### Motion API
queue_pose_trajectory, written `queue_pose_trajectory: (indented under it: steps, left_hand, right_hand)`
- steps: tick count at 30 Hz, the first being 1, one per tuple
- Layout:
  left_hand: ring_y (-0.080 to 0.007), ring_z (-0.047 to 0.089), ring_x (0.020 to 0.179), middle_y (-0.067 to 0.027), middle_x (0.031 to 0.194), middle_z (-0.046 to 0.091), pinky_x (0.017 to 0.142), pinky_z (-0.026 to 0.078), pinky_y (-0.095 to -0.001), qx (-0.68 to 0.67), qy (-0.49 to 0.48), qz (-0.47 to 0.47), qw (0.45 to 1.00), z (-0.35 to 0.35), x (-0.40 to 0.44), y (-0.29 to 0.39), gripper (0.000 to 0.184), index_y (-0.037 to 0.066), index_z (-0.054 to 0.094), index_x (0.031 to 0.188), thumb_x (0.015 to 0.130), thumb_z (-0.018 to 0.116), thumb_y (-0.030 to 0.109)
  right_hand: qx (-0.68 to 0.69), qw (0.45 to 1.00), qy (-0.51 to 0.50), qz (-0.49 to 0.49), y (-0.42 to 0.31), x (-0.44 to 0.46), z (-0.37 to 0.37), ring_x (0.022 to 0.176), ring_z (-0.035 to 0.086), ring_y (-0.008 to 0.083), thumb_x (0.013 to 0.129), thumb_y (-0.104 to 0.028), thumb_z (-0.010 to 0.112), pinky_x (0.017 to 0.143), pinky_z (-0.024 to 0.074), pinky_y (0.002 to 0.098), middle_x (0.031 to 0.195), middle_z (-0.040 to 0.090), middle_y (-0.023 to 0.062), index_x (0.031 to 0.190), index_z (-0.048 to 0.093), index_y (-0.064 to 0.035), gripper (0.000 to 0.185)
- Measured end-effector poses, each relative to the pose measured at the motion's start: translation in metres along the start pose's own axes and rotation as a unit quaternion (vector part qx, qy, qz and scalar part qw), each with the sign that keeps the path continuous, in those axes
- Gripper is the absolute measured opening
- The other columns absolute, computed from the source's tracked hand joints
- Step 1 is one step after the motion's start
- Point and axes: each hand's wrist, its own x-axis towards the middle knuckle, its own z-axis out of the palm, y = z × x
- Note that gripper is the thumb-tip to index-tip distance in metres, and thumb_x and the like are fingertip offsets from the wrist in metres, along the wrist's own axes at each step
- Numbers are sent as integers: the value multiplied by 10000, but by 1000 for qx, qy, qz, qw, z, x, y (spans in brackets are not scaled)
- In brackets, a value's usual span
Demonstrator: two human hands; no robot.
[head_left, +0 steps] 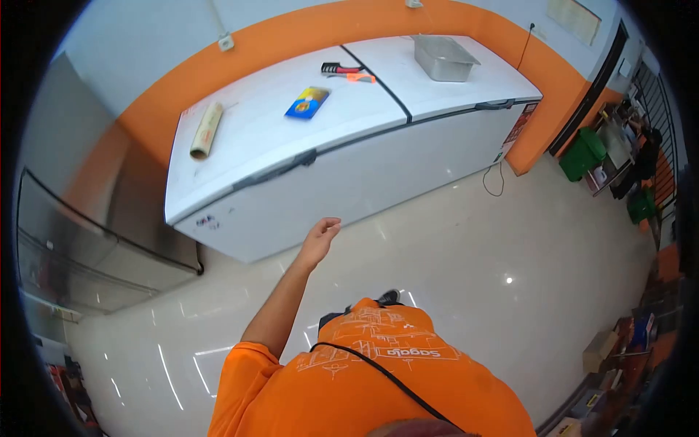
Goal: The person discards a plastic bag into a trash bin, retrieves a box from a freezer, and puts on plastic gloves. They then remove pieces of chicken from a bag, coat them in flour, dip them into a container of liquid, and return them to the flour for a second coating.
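Observation:
My left hand (320,242) reaches forward in front of a long white chest freezer (378,167), apart from it in the view. Its fingers are loosely bent, with nothing seen in them. My right hand is out of view. On the freezer lids lie a roll of plastic wrap (207,131) at the left and a blue and yellow packet (308,103) near the middle. Behind the packet are a black and red tool (341,68) and a slim orange-handled tool (360,77), close together. A metal food pan (444,62) stands on the right lid.
A stainless steel cabinet (95,240) stands at the left. To the right are a green bin (582,154) and cluttered shelving by a doorway. A cardboard box (600,351) is at lower right. A cord (494,191) loops on the shiny tiled floor by the freezer.

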Motion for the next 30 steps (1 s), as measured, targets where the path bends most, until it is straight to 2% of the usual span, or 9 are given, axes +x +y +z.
queue_pose_trajectory:
  steps: [3, 4, 5, 6, 11, 14, 20, 24, 30]
  left_hand:
    - [-229, 520, 1078, -142, 1115, 596, 934, 384, -341, 91, 82, 86, 989, -36, 93, 6, 359, 42, 583, 1124, 879, 594, 304]
    - [-237, 519, 1086, -151, 1117, 595, 933, 385, -344, 112, 112, 108, 981, -47, 121, 12, 381, 40, 583, 1121, 866, 611, 322]
    - [-254, 523, 1092, -163, 1116, 597, 931, 390, -356, 127, 135, 118, 976, -59, 150, 19, 412, 40, 581, 1122, 852, 625, 348]
    - [-272, 527, 1098, -175, 1116, 599, 929, 395, -368, 141, 158, 127, 969, -69, 179, 26, 443, 40, 578, 1122, 838, 639, 375]
    - [-377, 536, 1098, -244, 1089, 600, 946, 384, -465, 332, 234, 34, 913, -119, 332, 62, 740, 52, 483, 1226, 761, 598, 616]
    - [-433, 313, 1285, -276, 1363, 363, 1001, 294, -585, 387, 240, -37, 889, -157, 438, 60, 893, 111, 372, 1337, 700, 600, 695]
    - [-459, 200, 1333, -251, 1451, 216, 1008, 273, -607, 433, 204, -161, 863, -188, 545, 79, 1078, 195, 168, 1456, 640, 588, 760]
    - [-400, 256, 1320, -235, 1440, 219, 984, 292, -618, 438, 124, -42, 890, -196, 564, 84, 1135, 209, 127, 1464, 597, 738, 611]
    - [-390, 306, 1274, -218, 1380, 287, 973, 322, -577, 483, 20, 68, 873, -182, 547, 104, 1155, 198, 167, 1450, 510, 824, 333]
  right_hand:
    - [-218, 899, 10, -380, -183, 126, -90, 1085, 551, 369, 856, -485, 517, 956, 418, 411, 1144, 602, 192, 1134, 597, -30, 539]
    - [-100, 797, 322, -502, -228, 165, -104, 850, 640, 269, 895, -256, 505, 688, 519, 446, 954, 635, 173, 1151, 571, -73, 321]
    - [138, 925, 124, -331, -314, 90, -200, 654, 638, 234, 890, -260, 553, 555, 521, 385, 876, 627, 164, 1157, 557, -41, 346]
    - [198, 896, 144, -370, -364, 71, -251, 529, 603, 185, 884, -282, 579, 459, 491, 306, 863, 618, 129, 1177, 541, -39, 382]
    - [384, 835, 100, -381, -487, -57, -392, 545, 606, 142, 901, -1, 419, 433, 473, 254, 951, 608, 137, 1204, 518, -49, 321]
    - [411, 849, 114, -312, -495, -50, -379, 639, 632, 175, 781, 165, 279, 456, 502, 259, 1139, 526, 175, 1282, 455, -91, 590]
    - [454, 876, 142, -76, -471, 0, -263, 715, 614, 245, 740, 85, 416, 475, 553, 338, 1210, 445, 200, 1308, 376, -95, 597]
    - [486, 867, 106, -28, -556, -19, -263, 716, 603, 239, 746, 84, 417, 461, 538, 317, 1195, 458, 196, 1311, 362, -91, 594]
    - [299, 857, 220, -357, -725, -7, -290, 889, 574, 209, 823, -16, 533, 626, 508, 293, 1132, 521, 154, 1278, 422, -73, 472]
